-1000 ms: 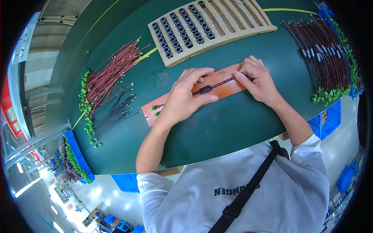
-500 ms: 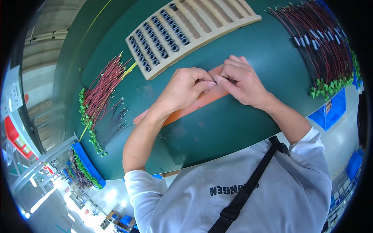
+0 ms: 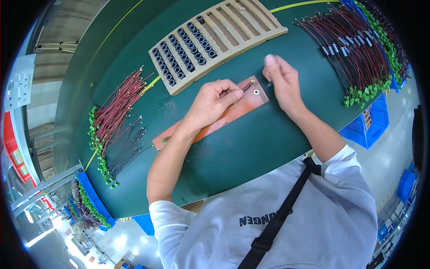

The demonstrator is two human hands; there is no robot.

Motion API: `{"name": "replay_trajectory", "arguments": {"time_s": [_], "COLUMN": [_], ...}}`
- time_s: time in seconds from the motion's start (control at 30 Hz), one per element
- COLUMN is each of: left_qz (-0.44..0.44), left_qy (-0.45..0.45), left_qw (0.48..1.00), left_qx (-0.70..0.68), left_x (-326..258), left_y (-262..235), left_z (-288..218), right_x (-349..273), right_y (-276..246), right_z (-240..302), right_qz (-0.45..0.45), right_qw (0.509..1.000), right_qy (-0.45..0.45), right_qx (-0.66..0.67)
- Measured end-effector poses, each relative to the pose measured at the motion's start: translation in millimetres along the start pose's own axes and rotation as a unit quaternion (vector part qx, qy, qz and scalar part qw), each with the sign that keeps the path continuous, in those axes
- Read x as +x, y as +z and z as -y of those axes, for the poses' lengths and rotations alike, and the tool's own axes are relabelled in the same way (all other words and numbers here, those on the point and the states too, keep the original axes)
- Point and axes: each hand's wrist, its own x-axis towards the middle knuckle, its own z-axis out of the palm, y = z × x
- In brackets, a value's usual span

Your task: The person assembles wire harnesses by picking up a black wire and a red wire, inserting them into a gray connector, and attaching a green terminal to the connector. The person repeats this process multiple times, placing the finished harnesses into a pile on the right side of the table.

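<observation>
My left hand (image 3: 218, 99) is closed in a pinch over an orange-brown strip board (image 3: 239, 111). It holds a thin wire (image 3: 247, 85), whose bare tips poke out past the thumb toward the board's right end. A small green connector (image 3: 165, 140) lies at the board's left end, below my left forearm. Near the right end sits a small pale ring with a dark centre (image 3: 256, 92). Off that end, my right hand (image 3: 283, 83) is raised with curled fingers. A small dark bit shows at its edge, too unclear to name.
Beyond my hands stands a slotted beige tray (image 3: 224, 50), with rows of black ring-shaped parts (image 3: 184, 53) at its left. Red and black wires with green connectors (image 3: 118, 105) lie left. At right are similar wires carrying grey sleeves (image 3: 345, 49). Blue bins (image 3: 369, 127) flank the green table (image 3: 251, 134).
My right hand has left the left hand and moved right, off the board. The wire tips and the pale ring now show. The view has shifted slightly.
</observation>
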Motion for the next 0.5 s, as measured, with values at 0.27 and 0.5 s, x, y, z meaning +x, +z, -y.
{"name": "replay_trajectory", "arguments": {"time_s": [0.27,0.5], "left_qz": [-0.02,-0.003], "left_qy": [0.037,0.004], "left_qw": [0.999,0.999], "left_qx": [-0.021,-0.046], "left_x": [1,0], "left_y": [4,0], "left_z": [9,4], "right_x": [-5,-2], "right_y": [9,5], "right_z": [-5,-7], "right_qz": [0.103,0.121], "right_qw": [0.947,0.949], "right_qy": [-0.153,-0.149], "right_qx": [-0.264,-0.25]}}
